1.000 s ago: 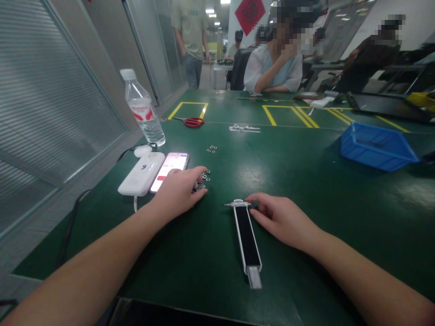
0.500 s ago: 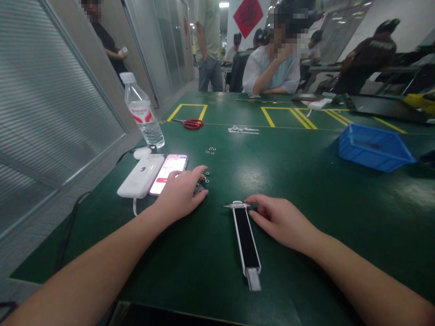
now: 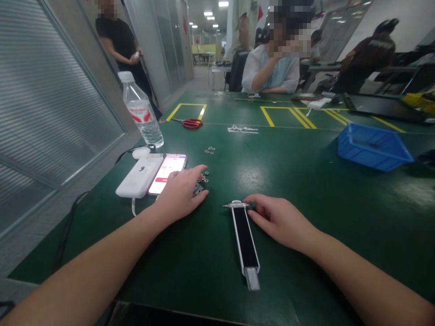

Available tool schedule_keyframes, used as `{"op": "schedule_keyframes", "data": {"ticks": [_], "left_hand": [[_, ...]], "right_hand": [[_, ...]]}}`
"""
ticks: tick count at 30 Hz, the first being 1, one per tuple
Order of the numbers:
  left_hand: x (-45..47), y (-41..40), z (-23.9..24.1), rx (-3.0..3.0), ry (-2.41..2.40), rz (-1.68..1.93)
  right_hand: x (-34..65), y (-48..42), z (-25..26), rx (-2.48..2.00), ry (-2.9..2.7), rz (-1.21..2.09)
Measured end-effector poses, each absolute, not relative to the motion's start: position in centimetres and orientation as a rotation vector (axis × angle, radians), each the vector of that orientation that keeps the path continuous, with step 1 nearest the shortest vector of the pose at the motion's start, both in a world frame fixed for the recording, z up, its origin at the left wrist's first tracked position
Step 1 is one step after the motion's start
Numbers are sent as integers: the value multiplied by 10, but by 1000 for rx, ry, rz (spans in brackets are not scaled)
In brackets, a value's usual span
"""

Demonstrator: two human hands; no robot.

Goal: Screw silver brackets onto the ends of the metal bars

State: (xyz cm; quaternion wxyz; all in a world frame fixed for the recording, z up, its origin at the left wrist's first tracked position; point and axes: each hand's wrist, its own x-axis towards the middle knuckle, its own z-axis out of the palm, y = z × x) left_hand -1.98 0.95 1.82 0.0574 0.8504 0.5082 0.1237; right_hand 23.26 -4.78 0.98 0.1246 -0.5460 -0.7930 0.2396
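Observation:
My left hand [image 3: 181, 192] lies palm down on the green mat, its fingertips over a small dark metal part [image 3: 197, 190] that it partly hides. Just beyond the fingers sit several small metal nuts or washers [image 3: 205, 176]. My right hand [image 3: 278, 218] rests on the mat with its fingertips at the silver end fitting [image 3: 236, 205] of a long black-and-silver aluminium bar [image 3: 245, 242]. The bar lies flat, pointing away from me. Nothing is clearly gripped in that hand.
A smartphone [image 3: 167, 174] and a white power bank [image 3: 137, 177] lie left of my left hand. Beyond are a water bottle [image 3: 141, 111], red-handled scissors [image 3: 192, 123] and more small rings [image 3: 210, 150]. A blue plastic tray [image 3: 374, 147] stands right. A seated person [image 3: 272, 72] faces me across the bench.
The view has shifted slightly, and a person in black by the left wall now shows more fully. Both my hands and the bar have stayed nearly in place.

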Motion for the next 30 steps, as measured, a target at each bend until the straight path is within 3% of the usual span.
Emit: {"op": "schedule_keyframes", "data": {"ticks": [30], "left_hand": [[-12,0,23,2728,1302,379]], "right_hand": [[233,-47,7,-1553,-2314,653]]}}
